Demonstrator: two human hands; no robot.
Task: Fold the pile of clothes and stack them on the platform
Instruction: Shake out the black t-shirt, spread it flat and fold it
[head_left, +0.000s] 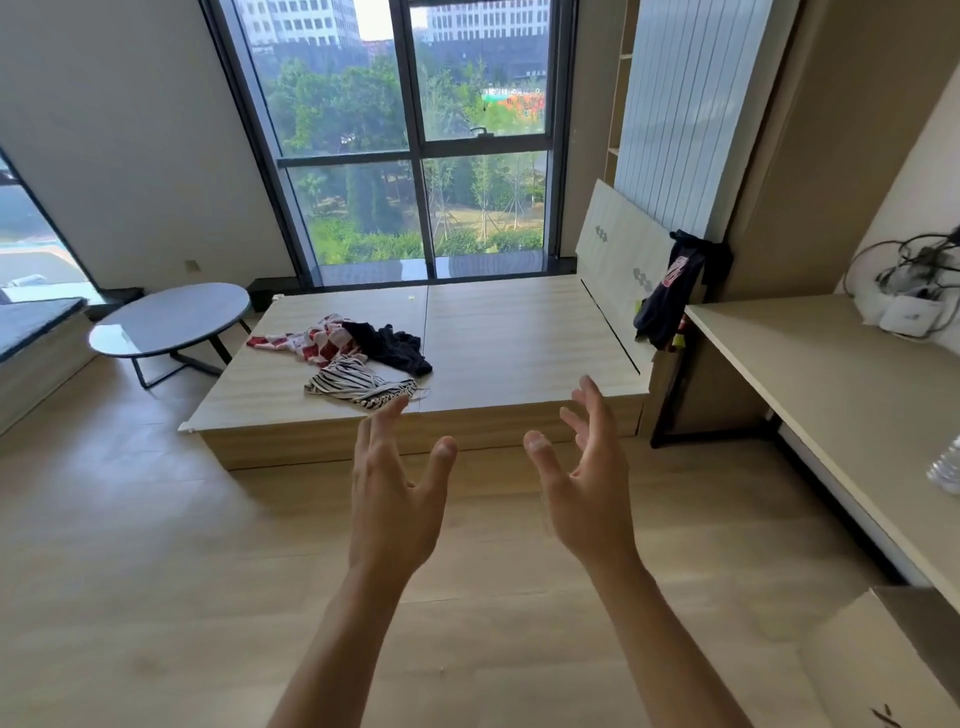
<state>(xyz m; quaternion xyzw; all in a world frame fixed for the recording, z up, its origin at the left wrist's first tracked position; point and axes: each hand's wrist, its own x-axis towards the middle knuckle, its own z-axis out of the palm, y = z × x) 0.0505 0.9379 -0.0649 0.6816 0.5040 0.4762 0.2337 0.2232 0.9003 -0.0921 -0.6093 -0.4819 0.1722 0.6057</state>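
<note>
A low wooden platform (519, 332) stands ahead below the window. On its left half lie three crumpled garments: a red-and-white checked one (311, 340), a dark one (392, 345) and a black-and-white striped one (358, 385) nearest the front edge. Another dark garment with a pink print (670, 291) hangs over the headboard at the right. My left hand (397, 493) and my right hand (587, 473) are both raised in front of the platform's front edge, fingers spread, holding nothing and apart from the clothes.
A round grey side table (171, 319) stands left of the platform. A long desk (831, 374) runs along the right, with cables and a white device (909, 312) and a plastic bottle (948, 465). A cardboard box (893, 660) sits at the lower right. Wood floor lies between me and the platform.
</note>
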